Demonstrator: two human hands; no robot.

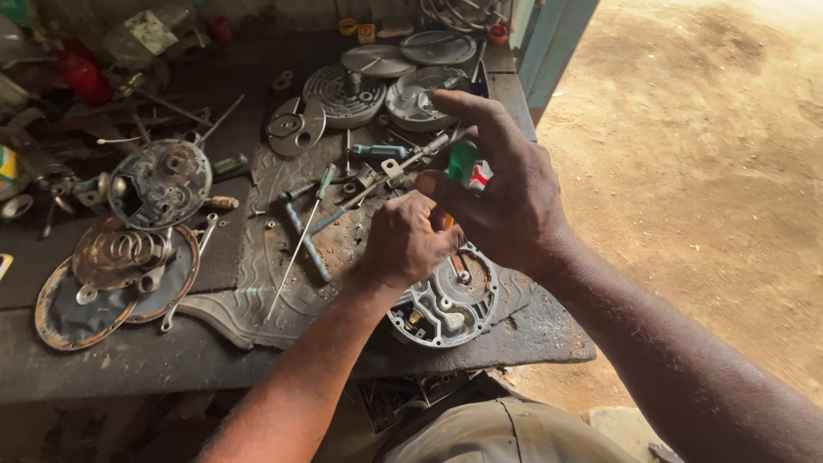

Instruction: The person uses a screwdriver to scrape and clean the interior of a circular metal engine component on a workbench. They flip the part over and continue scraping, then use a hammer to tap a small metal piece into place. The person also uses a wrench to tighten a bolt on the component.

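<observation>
Hands at round motor housing on bench.
Left hand point(407, 244) fisted directly above housing point(446, 304), contents unseen; right hand point(506, 193) fingers curled on green-handled screwdriver point(461, 161), just above the housing.

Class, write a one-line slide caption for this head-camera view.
Left hand steadies a round metal housing while the right hand grips a green-handled screwdriver above a cluttered workbench.
</observation>
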